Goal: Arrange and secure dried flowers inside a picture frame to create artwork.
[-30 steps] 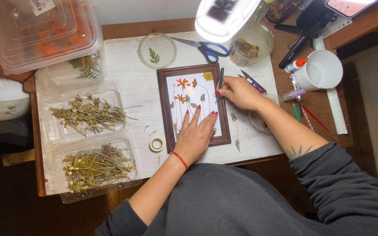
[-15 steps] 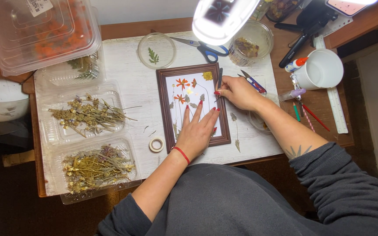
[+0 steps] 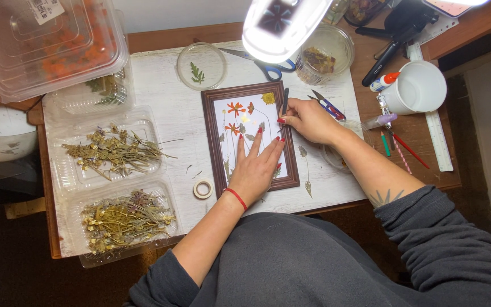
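- Your left hand [image 3: 255,166] has slid slightly up the one picture frame [image 3: 249,138] mid-worktop, and still lies flat, fingers spread, gripping nothing.
- Your right hand [image 3: 308,119] pinches one pair of dark tweezers [image 3: 284,104] over the frame's top right.
- Two clear trays [image 3: 107,152] to the left hold dried stems.
- One round dish [image 3: 201,66] holds one green sprig.

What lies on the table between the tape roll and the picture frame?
Nothing: in the head view, only bare white table separates the tape roll from the frame. The left hand rests flat on the frame.
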